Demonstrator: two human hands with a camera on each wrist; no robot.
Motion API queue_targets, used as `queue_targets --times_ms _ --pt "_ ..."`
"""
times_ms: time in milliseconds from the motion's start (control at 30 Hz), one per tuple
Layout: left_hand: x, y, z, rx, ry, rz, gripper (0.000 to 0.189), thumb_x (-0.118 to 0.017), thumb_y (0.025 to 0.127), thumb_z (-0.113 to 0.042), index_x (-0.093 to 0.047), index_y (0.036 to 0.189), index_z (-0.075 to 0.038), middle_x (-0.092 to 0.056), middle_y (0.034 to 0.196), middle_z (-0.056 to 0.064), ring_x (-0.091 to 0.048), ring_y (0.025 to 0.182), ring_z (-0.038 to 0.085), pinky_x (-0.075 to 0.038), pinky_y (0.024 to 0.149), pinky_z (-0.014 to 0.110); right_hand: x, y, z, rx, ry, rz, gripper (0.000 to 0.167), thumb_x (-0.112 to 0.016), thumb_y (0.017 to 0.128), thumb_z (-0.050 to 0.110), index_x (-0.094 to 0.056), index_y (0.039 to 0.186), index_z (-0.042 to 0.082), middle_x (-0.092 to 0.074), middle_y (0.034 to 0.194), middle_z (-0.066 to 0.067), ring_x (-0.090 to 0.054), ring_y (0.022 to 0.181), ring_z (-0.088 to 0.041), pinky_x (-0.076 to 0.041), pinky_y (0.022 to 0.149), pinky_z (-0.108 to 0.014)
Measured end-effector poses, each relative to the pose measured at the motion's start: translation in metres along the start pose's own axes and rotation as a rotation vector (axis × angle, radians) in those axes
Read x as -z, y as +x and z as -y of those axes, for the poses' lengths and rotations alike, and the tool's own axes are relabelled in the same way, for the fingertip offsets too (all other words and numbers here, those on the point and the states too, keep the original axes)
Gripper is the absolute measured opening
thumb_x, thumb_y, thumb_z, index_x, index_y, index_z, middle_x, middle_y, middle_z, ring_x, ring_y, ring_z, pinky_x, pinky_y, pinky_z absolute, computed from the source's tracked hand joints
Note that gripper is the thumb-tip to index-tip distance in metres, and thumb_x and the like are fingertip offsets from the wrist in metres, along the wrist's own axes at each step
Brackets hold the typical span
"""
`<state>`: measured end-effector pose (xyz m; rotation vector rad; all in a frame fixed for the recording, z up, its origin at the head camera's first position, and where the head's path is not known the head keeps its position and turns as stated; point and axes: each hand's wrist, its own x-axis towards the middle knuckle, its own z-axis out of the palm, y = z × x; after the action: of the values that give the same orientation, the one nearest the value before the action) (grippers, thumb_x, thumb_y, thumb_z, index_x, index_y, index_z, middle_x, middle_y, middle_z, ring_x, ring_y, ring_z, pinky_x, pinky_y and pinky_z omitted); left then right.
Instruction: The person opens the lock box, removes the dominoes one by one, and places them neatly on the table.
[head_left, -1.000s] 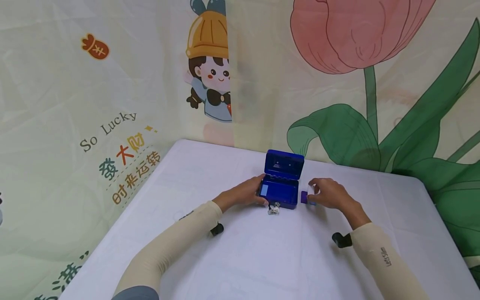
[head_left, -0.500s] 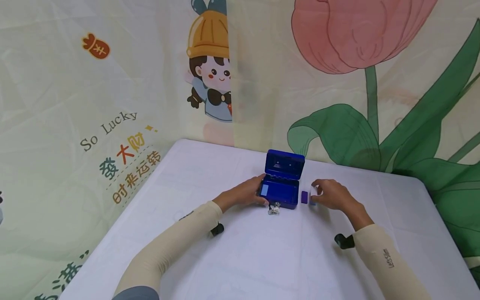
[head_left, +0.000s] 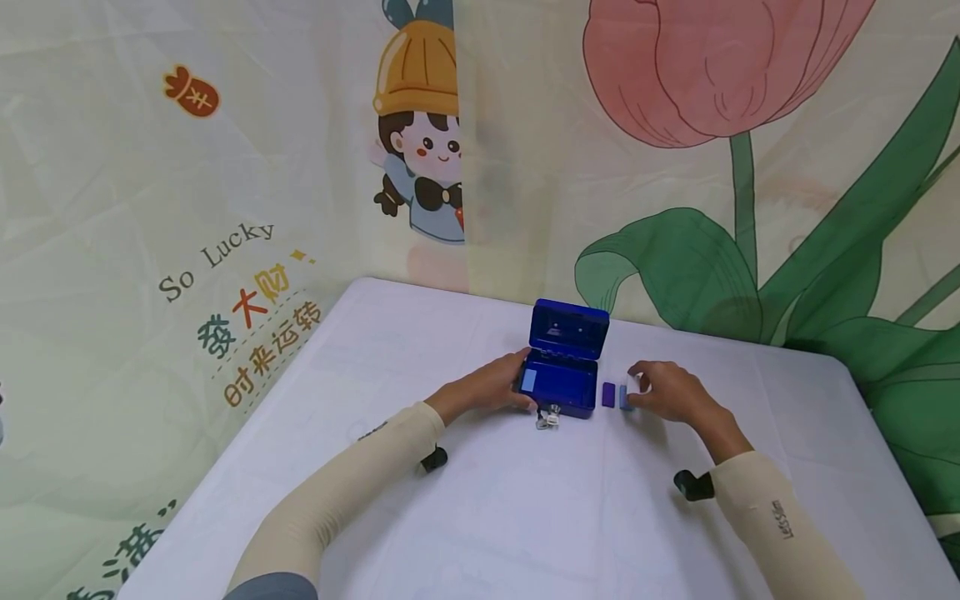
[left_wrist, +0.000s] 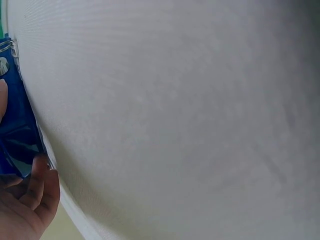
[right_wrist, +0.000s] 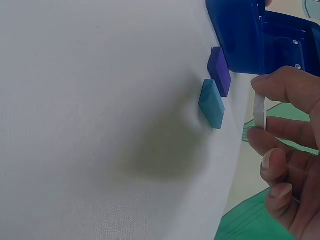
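A small blue metal box [head_left: 558, 385] stands on the table with its lid [head_left: 569, 327] raised. My left hand [head_left: 498, 382] grips its left side, thumb at the front; in the left wrist view the fingers [left_wrist: 37, 182] lie against the box's edge. A light-blue rectangle [head_left: 528, 381] shows inside at the left. Right of the box lie a purple block [head_left: 608, 394] and a light-blue block [head_left: 624, 397], side by side. Above the table beside them, my right hand [head_left: 669, 390] pinches a thin white block [right_wrist: 260, 111] between thumb and a finger.
A padlock with keys [head_left: 551, 418] hangs at the box's front. White cloth [head_left: 555, 517] covers the table, and a printed curtain [head_left: 517, 167] rises behind its back edge. Dark wrist cameras [head_left: 693, 485] stick out from both sleeves.
My right hand has moved slightly right with the white block, away from the purple block. More of the light-blue block shows now. The left hand and the box have stayed put.
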<state>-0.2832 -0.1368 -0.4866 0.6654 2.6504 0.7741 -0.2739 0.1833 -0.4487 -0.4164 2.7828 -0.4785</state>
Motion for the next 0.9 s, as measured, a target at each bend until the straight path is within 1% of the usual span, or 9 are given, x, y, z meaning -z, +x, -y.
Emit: queue_targets --times_ms 200,467,600,900 --pt "0.000 0.000 0.000 -0.001 0.008 -0.002 0.108 -0.079 0.085 -0.044 -0.010 0.162 -0.011 -0.031 0.163 0.014 -0.033 0.149 0.027 -0.028 0.123 0.043 0.000 -0.001 -0.004 -0.001 0.003 0.000 0.050 -0.076 0.088 0.026 -0.062 0.129 0.000 -0.069 0.102 -0.013 -0.061 0.084 -0.022 -0.056 0.075 -0.039" --pt "-0.001 0.000 0.000 -0.008 0.020 -0.008 0.106 -0.078 0.086 -0.044 -0.012 0.161 -0.009 -0.034 0.161 0.016 -0.035 0.148 0.027 -0.029 0.122 0.043 -0.001 -0.001 -0.012 -0.017 0.006 0.025 0.051 -0.077 0.088 0.026 -0.061 0.129 0.000 -0.068 0.103 -0.014 -0.061 0.085 -0.023 -0.056 0.076 -0.038" --pt "-0.001 0.000 0.000 -0.001 0.026 -0.009 0.107 -0.078 0.086 -0.044 -0.011 0.161 -0.009 -0.034 0.161 0.015 -0.036 0.148 0.026 -0.030 0.122 0.043 -0.002 -0.002 -0.014 -0.030 0.007 0.037 0.052 -0.078 0.088 0.025 -0.061 0.130 -0.001 -0.068 0.104 -0.016 -0.061 0.086 -0.024 -0.056 0.076 -0.039" --pt "0.002 -0.004 -0.004 0.015 0.046 -0.005 0.108 -0.079 0.085 -0.044 -0.012 0.161 -0.004 -0.034 0.160 0.020 -0.036 0.147 0.030 -0.031 0.121 0.044 -0.008 -0.002 -0.021 -0.041 0.004 0.049 0.053 -0.078 0.088 0.023 -0.060 0.132 0.000 -0.068 0.103 -0.013 -0.060 0.085 -0.023 -0.056 0.078 -0.039"
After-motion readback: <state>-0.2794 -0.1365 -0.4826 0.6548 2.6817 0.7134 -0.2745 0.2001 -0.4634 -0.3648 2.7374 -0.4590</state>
